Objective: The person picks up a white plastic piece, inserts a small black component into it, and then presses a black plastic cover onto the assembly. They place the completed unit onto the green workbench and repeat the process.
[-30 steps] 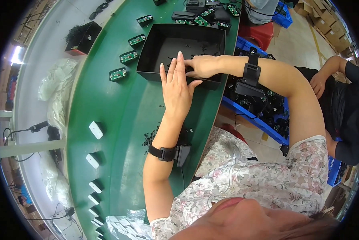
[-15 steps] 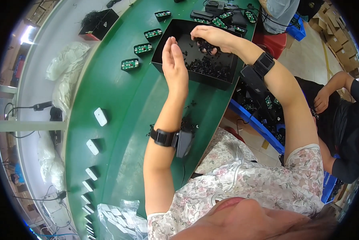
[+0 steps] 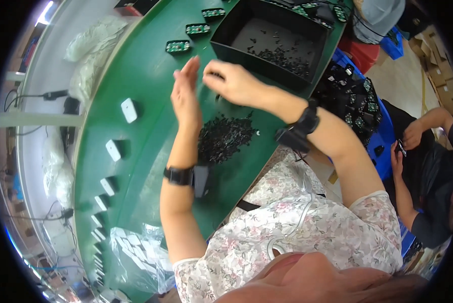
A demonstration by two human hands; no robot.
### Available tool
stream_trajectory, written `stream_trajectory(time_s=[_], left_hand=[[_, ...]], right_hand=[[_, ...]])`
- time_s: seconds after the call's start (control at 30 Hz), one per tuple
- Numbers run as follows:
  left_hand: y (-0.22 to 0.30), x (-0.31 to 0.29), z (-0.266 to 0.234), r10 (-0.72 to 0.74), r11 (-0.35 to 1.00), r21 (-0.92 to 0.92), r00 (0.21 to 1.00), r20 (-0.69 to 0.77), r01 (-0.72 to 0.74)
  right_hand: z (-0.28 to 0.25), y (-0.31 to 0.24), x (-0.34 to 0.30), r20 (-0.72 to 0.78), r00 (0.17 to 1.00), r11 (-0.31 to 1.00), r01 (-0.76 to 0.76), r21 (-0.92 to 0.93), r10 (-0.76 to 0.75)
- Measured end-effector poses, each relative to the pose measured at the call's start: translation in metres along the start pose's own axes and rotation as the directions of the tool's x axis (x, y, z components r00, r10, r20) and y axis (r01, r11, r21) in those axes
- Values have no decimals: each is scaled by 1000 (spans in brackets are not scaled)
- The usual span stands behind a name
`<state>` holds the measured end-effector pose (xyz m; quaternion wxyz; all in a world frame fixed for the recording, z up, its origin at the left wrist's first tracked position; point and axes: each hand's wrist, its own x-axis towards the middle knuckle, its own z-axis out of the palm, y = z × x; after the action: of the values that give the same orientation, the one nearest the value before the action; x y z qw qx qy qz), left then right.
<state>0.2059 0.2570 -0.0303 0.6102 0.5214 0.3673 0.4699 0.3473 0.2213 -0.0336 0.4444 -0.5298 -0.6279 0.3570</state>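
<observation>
Curling above the desk (image 3: 151,146), the right hand (image 3: 232,84) shows something dark between its fingers, but whether it's gripping anything, I cannot tell! The left hand (image 3: 187,98) is flat and free, fingers straight, pointing away from the body, just beside it. Below them lies the heap of small black parts (image 3: 225,137), next to the left forearm, its long axis slanting from lower left to upper right. Beyond sits the open black box (image 3: 257,64), its long side sloping down rightward, more black bits inside. And what a change: half a second ago the right hand hung over that box with a clump; now it's outside, and far more of the heap shows.
</observation>
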Motion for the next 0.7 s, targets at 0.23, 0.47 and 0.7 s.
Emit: stream_trajectory(time_s=[0.23,0.47,0.7], left_hand=[[0,-83,-75,156,663,734,986,51,-143],[-13,-121,-62,190,608,765,974,121,-214],[-24,-99,-20,224,691,664,958,179,-285]], right_hand=[[25,2,-22,6,981,780,159,-606,-195],[13,-20,-41,190,976,637,215,-741,-109],[-21,4,-41,-159,960,967,206,-152,-230]])
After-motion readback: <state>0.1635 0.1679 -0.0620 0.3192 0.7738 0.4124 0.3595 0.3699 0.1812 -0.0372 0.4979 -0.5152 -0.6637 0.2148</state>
